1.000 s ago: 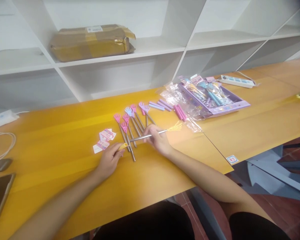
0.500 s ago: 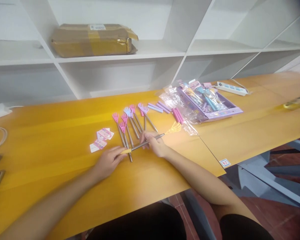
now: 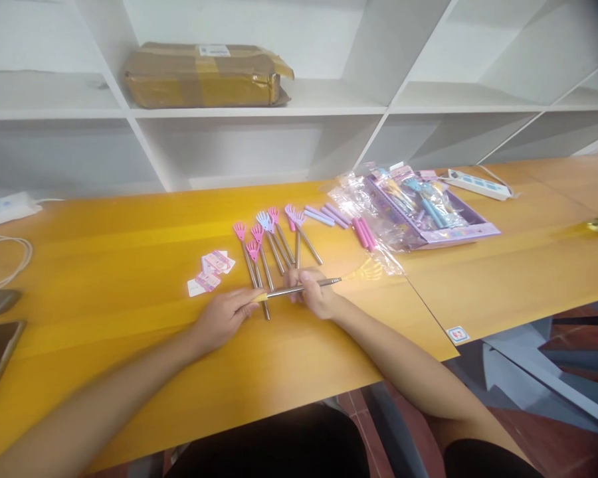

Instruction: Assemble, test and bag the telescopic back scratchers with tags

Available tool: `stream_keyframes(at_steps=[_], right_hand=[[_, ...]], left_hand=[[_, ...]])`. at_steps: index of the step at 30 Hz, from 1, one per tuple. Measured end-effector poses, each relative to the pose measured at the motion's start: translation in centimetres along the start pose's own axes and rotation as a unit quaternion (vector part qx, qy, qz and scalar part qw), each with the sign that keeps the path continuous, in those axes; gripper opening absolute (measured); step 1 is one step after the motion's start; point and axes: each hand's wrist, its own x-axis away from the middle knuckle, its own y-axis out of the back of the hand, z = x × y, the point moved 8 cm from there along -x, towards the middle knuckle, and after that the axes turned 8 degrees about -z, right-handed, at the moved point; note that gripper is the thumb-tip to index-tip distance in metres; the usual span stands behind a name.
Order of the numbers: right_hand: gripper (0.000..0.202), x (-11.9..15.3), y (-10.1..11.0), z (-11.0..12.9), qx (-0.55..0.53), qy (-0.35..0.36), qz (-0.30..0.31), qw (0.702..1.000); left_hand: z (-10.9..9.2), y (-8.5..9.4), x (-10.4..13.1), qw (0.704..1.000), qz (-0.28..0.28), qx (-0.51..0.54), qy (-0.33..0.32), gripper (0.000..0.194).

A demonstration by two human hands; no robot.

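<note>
A back scratcher (image 3: pixel 285 291) with a metal rod and a pale yellow claw head is held between my hands, low over the table. My left hand (image 3: pixel 226 317) is closed around its yellow handle end. Farther along, my right hand (image 3: pixel 311 292) grips the metal rod, with the claw head pointing right. Just beyond my hands lie several back scratchers (image 3: pixel 266 224) with pink, blue and purple heads and bare metal rods. Behind them are purple and blue handle sleeves (image 3: pixel 329 216), and to the right are pink sleeves (image 3: pixel 363 232).
A purple box (image 3: pixel 448 234) of bagged back scratchers stands at right on clear plastic wrap (image 3: pixel 351 192). Small printed cards (image 3: pixel 214 264) lie left of the rods. Farther off are a power strip (image 3: pixel 478 184), a mouse (image 3: pixel 0 302) and a taped carton (image 3: pixel 204 83) on the shelf.
The whole view has shifted a little, so the table and shelf sit farther right. Both hands keep their hold on the yellow back scratcher, which now lies at a flatter angle.
</note>
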Motion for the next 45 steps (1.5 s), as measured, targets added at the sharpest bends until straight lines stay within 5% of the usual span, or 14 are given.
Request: stream_keyframes(at_steps=[13,27,37,45], right_hand=[[0.065,0.1,-0.8,0.0,-0.023,-0.006,-0.024,0.999],[0.064,-0.4,-0.9,-0.3,-0.031,-0.012,0.036,0.999],[0.066,0.1,-1.1,0.8,-0.044,-0.055,-0.012,0.997],[0.061,0.5,-1.7,1.8,-0.007,0.013,0.009,1.000]], left_hand=[[-0.3,-0.1,0.0,0.999,0.031,0.019,-0.003,0.045],[-0.3,0.0,-0.1,1.000,0.027,0.014,-0.004,0.043],[-0.2,-0.2,0.1,0.999,0.041,0.028,-0.021,0.046],[-0.4,-0.5,0.4,0.997,0.051,0.031,-0.044,0.044]])
